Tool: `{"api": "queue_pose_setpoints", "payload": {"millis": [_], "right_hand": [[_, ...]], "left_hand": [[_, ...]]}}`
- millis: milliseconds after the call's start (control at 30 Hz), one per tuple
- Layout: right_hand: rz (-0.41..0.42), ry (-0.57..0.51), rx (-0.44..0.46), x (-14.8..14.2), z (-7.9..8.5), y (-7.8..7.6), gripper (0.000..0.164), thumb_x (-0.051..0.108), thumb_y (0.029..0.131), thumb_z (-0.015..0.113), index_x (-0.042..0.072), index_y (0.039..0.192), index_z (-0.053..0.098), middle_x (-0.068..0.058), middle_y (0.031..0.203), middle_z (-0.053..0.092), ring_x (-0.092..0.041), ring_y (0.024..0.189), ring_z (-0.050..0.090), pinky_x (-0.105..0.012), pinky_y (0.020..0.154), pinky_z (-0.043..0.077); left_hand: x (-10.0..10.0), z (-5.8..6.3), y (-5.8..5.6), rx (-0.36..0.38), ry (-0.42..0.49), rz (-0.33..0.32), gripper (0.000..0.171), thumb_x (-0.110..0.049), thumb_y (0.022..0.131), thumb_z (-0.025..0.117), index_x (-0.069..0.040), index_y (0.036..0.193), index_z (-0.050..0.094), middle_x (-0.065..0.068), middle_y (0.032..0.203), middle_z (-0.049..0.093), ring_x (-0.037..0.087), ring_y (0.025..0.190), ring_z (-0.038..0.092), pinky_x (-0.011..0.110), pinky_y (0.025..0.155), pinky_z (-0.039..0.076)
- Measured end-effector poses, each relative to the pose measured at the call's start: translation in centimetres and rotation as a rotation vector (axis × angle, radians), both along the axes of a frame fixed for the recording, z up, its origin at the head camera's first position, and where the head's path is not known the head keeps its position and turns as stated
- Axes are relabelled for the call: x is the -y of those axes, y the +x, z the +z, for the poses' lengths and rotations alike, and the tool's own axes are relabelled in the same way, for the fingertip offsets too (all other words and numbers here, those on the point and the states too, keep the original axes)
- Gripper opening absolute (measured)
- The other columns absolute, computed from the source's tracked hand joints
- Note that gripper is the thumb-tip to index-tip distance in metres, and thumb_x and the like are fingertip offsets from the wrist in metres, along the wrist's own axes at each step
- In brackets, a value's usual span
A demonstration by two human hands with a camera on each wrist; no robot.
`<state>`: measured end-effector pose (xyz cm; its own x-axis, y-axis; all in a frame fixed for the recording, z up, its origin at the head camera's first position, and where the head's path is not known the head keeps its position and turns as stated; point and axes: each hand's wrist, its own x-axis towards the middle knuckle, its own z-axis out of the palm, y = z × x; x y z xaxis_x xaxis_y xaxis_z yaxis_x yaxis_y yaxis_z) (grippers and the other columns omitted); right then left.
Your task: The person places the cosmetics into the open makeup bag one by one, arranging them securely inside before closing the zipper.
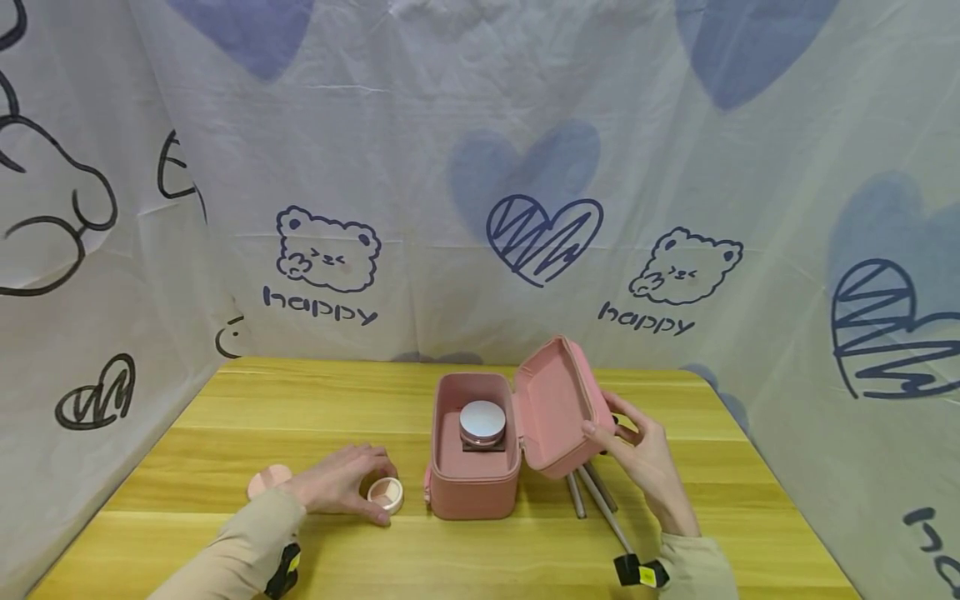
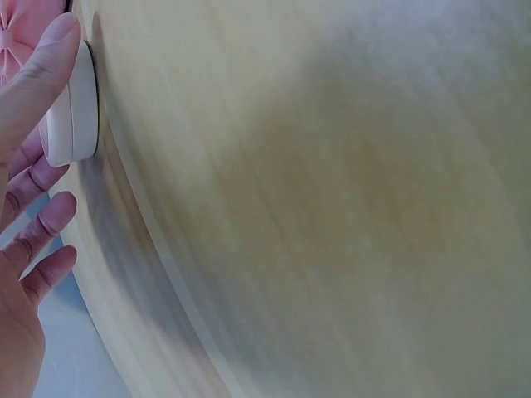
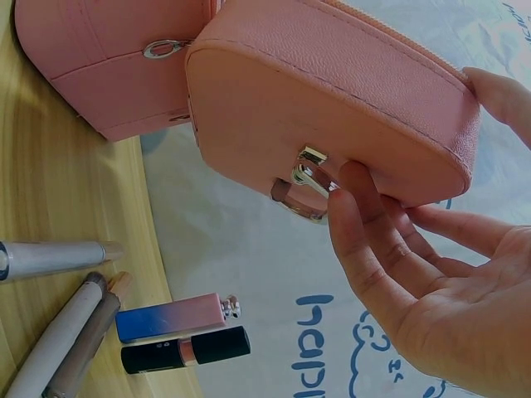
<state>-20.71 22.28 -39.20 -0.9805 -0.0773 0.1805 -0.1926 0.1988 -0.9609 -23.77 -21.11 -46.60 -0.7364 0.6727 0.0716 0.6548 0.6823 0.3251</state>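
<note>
A pink cosmetic case [image 1: 474, 500] stands on the table with its lid [image 1: 558, 400] swung out to the right. My right hand [image 1: 645, 454] holds that lid, thumb at the rim and fingers against the outside near the handle [image 3: 299, 203]. Inside the case, a round compact with a silvery top [image 1: 482, 419] sits on a dark flat item. To the left of the case, my left hand [image 1: 341, 482] has its thumb and fingers round a small white round palette [image 1: 386, 495] with divided shades. In the left wrist view the thumb overlaps the palette's side [image 2: 73, 116].
A pink round puff [image 1: 268, 479] lies left of my left hand. Right of the case are several brushes or pens [image 1: 600, 500]. Beyond them, the right wrist view has a pink-blue tube [image 3: 170, 317] and a black tube [image 3: 187, 350]. A printed cloth [image 1: 420, 167] hangs behind the table.
</note>
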Motion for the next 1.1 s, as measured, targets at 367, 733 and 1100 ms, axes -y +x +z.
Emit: {"api": "queue_pose_setpoints", "payload": {"millis": [367, 733, 1100], "right_hand": [[-0.004, 0.006, -0.003, 0.0, 0.0, -0.1, 0.060, 0.016, 0.095, 0.070, 0.011, 0.150, 0.046, -0.014, 0.138, 0.047, 0.001, 0.102, 0.067, -0.020, 0.083, 0.058], [-0.010, 0.014, -0.001, -0.2, -0.3, -0.4, 0.061, 0.018, 0.094, 0.071, 0.011, 0.150, 0.047, -0.011, 0.138, 0.048, 0.000, 0.102, 0.067, -0.023, 0.084, 0.059], [-0.006, 0.008, 0.003, -0.2, -0.3, -0.2, 0.061, 0.019, 0.094, 0.071, 0.012, 0.150, 0.047, -0.011, 0.138, 0.048, 0.000, 0.102, 0.067, -0.023, 0.084, 0.059]], "left_hand": [[-0.2, 1.3, 0.0, 0.060, 0.125, 0.044, 0.049, -0.046, 0.077, 0.084, -0.015, 0.113, 0.067, -0.003, 0.108, 0.065, 0.017, 0.102, 0.060, 0.038, 0.090, 0.052], [-1.5, 5.4, -1.3, 0.062, 0.248, 0.029, 0.044, -0.031, 0.079, 0.085, -0.010, 0.112, 0.067, -0.001, 0.103, 0.064, 0.012, 0.097, 0.057, 0.030, 0.087, 0.051], [-3.9, 10.0, -2.7, 0.022, 0.205, -0.037, 0.041, -0.030, 0.078, 0.083, -0.010, 0.111, 0.069, -0.002, 0.097, 0.064, 0.011, 0.089, 0.054, 0.024, 0.079, 0.046]]}}
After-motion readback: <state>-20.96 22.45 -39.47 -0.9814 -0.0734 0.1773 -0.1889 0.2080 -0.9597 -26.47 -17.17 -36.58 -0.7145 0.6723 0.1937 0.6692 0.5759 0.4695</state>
